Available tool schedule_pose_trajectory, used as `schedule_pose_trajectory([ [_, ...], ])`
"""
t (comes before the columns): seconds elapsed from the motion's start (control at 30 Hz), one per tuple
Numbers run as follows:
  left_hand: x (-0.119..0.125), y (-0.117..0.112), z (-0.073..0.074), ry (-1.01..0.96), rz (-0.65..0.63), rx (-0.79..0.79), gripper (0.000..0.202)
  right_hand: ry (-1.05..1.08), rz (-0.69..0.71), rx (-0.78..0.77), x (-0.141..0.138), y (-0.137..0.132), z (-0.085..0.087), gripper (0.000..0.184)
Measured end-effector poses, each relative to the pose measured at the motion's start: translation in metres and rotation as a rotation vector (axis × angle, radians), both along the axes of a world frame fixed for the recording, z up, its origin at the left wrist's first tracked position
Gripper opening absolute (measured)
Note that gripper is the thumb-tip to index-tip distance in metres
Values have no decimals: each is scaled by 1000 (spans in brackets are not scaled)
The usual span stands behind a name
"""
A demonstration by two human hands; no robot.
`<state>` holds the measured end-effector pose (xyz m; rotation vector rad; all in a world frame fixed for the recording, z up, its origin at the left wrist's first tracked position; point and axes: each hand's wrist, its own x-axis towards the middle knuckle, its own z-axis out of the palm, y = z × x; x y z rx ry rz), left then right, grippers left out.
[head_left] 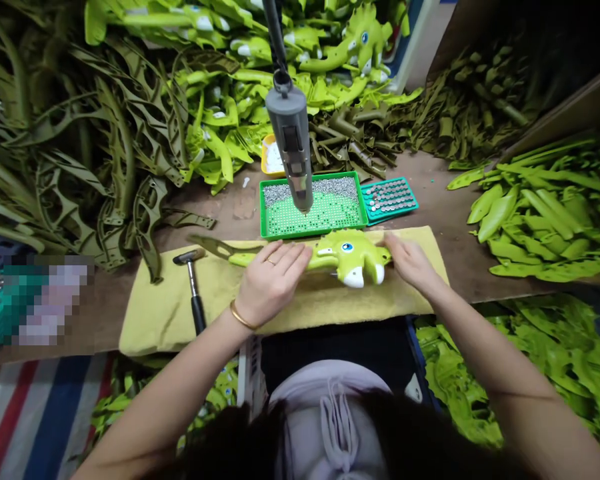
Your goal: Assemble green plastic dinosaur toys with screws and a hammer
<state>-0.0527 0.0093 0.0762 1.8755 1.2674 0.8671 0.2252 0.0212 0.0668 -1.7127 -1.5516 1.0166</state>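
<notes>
A lime-green plastic toy shaped like a dinosaur head, with a blue eye and white tips, lies over a yellow cloth. My left hand is closed over the toy's long left part, fingers laid across it. At the toy's right end, my right hand is closed on its edge; its fingertips are partly hidden. An olive plastic piece sticks out beyond the toy's left end. Left of my left hand rests a hammer with a black handle.
A grey electric screwdriver hangs above a green tray of small screws. Beside it sits a teal tray of round metal pieces. Olive parts heap at left, lime-green parts behind, and green strips at right.
</notes>
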Motion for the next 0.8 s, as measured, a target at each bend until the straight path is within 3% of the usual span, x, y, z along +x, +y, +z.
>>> schedule_pose_trajectory([
  [0.1,10,13,3,145,-116,77,25,-280,294,452,4,-7,17,48],
  [0.17,8,20,3,202,-118,117,27,-300,447,565,9,-6,20,38],
  [0.27,-9,27,-1,237,-80,146,31,-278,369,571,17,0,19,28],
  [0.33,-19,29,-3,228,-71,145,29,-380,339,577,14,4,23,28],
  [0.47,-13,26,-3,200,-76,166,28,-546,530,656,-25,7,32,39],
  [0.53,-3,24,-1,183,-91,186,27,-463,625,639,-47,9,30,35],
  [0.6,4,23,3,167,-102,201,26,-354,633,625,-60,13,24,29],
  [0.8,6,31,3,174,-134,278,27,-230,555,662,-53,22,19,26],
])
